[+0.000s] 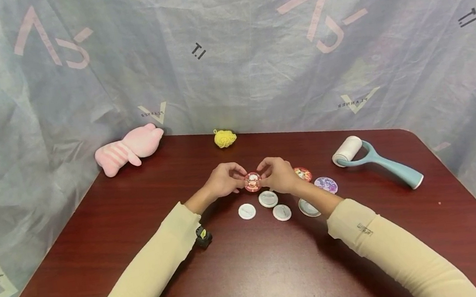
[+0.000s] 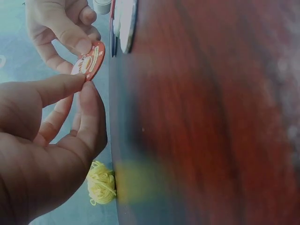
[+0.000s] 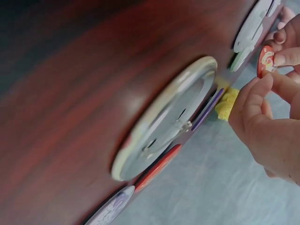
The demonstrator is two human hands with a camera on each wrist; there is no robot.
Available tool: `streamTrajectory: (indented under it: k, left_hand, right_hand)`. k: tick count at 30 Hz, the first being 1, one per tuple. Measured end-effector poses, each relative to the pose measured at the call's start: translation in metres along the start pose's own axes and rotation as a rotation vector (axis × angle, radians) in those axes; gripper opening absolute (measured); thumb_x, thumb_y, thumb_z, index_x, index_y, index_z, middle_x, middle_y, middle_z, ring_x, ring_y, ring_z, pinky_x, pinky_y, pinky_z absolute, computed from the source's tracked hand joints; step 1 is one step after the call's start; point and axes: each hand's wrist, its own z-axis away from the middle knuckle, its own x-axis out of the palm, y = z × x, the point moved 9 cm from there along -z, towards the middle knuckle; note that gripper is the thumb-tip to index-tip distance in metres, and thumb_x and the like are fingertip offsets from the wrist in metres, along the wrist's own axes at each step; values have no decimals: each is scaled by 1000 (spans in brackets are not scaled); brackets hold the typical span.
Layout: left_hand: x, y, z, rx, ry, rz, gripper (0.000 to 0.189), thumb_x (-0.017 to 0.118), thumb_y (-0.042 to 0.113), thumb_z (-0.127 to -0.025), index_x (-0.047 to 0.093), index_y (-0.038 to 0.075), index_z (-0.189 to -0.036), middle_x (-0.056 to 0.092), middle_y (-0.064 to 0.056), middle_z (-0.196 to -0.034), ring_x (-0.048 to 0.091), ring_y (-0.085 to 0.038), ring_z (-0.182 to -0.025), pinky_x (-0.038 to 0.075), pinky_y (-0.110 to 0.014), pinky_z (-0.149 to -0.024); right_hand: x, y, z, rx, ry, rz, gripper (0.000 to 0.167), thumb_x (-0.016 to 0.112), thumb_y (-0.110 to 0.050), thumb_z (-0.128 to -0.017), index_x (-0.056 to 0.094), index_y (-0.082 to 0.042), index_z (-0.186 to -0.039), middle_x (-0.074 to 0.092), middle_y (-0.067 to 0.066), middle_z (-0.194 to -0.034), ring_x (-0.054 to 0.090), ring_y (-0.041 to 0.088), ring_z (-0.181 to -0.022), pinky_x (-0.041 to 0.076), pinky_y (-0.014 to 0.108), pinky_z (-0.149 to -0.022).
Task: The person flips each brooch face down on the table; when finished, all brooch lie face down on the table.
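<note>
Red button badge (image 1: 253,181) up off the tabletop (image 1: 260,286), between both hands, printed face toward the person. Left hand (image 1: 223,179) clamped on its left edge, thumb and finger pinching; right hand (image 1: 278,175) clamped on the opposite edge, same pinch. Below the hands, pin-side-up badges: a white-backed badge (image 1: 247,211) at left, a silver-backed badge (image 1: 268,198) and a second silver-backed badge (image 1: 281,212) near each other, plus a larger pin-back badge (image 1: 309,207) partly hidden by the right forearm. Beside the right hand, face up: a red-orange badge (image 1: 302,174), partly covered by that hand, then a purple badge (image 1: 326,185). Farther right, a lint roller (image 1: 384,162), white roll, light blue handle. Far edge: yellow yarn ball (image 1: 224,138); far left corner, pink plush toy (image 1: 130,150) with striped body, lying down. Gray printed curtain (image 1: 236,68) behind.
</note>
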Motion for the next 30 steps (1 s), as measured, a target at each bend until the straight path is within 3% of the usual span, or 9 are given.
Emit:
streamTrajectory:
  k: [11,17,23,30]
  left_hand:
    - [2,4,0,43,-20,29,16,71,-3,-84,71,-5,-101,71,-10,-90,65,-16,-70,58,-36,-64]
    - [2,1,2,14,-54,80,16,70,-2,-84,72,-3,-100,70,-5,-86,64,-19,-72,57,-32,-62]
    - [3,2,5,12,-69,66,15,72,0,-84,72,-1,-99,69,-5,-93,64,-21,-73,57,-34,-64]
    - [4,2,3,29,-70,62,13,73,0,-85,73,-2,-98,68,-9,-99,64,-21,-73,58,-37,-67]
  right_hand:
    - [-5,-4,5,-24,-17,-56,16,77,0,-79,71,2,-93,69,8,-75,68,23,-59,58,38,-58]
    - [-5,-7,6,-39,-49,-68,7,75,1,-81,71,1,-87,70,5,-72,69,21,-57,58,36,-57]
    - [-7,-5,8,-5,-63,-68,7,77,-3,-83,74,1,-88,72,10,-76,70,32,-65,59,41,-59]
    - [-8,-3,12,-10,-64,-81,7,75,-6,-86,73,-3,-92,70,14,-79,67,35,-70,53,30,-48]
